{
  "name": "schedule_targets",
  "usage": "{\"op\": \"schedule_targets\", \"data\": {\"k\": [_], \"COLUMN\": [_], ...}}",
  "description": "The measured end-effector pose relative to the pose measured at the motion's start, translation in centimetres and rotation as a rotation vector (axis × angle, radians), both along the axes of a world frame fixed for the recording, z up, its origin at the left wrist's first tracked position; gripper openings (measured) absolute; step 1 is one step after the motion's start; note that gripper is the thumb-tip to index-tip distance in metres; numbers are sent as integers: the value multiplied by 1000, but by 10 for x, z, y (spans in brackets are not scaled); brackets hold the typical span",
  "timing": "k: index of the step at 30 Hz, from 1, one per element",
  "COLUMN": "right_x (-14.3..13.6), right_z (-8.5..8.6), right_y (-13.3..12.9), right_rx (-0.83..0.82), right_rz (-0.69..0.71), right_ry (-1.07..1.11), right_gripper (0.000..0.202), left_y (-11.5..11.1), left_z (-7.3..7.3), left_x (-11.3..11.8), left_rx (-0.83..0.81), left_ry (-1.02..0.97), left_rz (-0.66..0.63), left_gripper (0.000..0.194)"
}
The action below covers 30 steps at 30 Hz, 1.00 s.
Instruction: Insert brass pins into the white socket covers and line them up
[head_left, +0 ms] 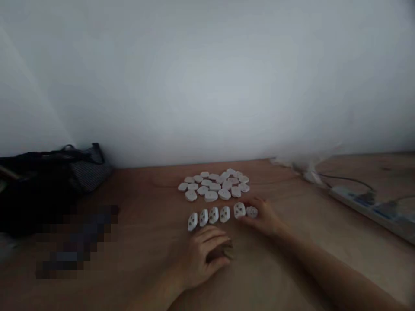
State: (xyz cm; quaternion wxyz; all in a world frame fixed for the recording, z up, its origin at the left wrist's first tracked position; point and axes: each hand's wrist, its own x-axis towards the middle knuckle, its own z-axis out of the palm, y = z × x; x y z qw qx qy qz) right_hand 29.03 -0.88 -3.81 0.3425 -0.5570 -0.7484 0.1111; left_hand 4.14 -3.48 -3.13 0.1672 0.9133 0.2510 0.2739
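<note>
My right hand (259, 216) is closed round a white piece with dark holes (239, 210), the thumb at its lower edge and the fingers behind. Beside that piece, between thumb and fingers, lies a small pale round piece (252, 211). My left hand (207, 252) is curled nearer to me, its thumb and fingers round a small dull yellowish thing (228, 250) that is blurred. Several similar white pieces (213, 214) stand in a row just beyond my left hand. Behind the row, many white pieces (211, 196) lie in a loose cluster on the brown table (145, 255).
A black bag (42, 185) with a striped mesh part sits at the far left, with a pixelated dark object (78, 242) before it. On the right are a white power strip (366, 207) with plugs, a cable and crumpled clear plastic (311, 172). A pale wall rises behind.
</note>
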Motion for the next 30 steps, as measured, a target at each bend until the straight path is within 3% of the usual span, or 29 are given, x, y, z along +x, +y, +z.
{"op": "schedule_targets", "data": {"k": [4,9,14,19,23,30], "right_x": [-4,-9,15,43,44,4], "right_z": [-1,-1,0,3,10,10], "right_y": [5,3,6,8,2,-21], "right_rx": [-53,-76,-76,-190,-197,-224], "right_rz": [6,10,-5,48,65,419], "right_ry": [-168,-215,-275,-333,-330,-128], "right_gripper": [38,48,65,57,47,46], "left_y": [0,-1,-1,-2,0,8], "left_z": [0,-1,0,2,-1,-11], "left_x": [-2,-3,-4,-3,-3,-6], "left_rx": [-92,-189,-215,-218,-195,-88], "left_ry": [135,184,189,212,165,25], "left_rz": [-25,-19,-28,-32,-3,-27], "left_gripper": [43,45,48,47,39,21]}}
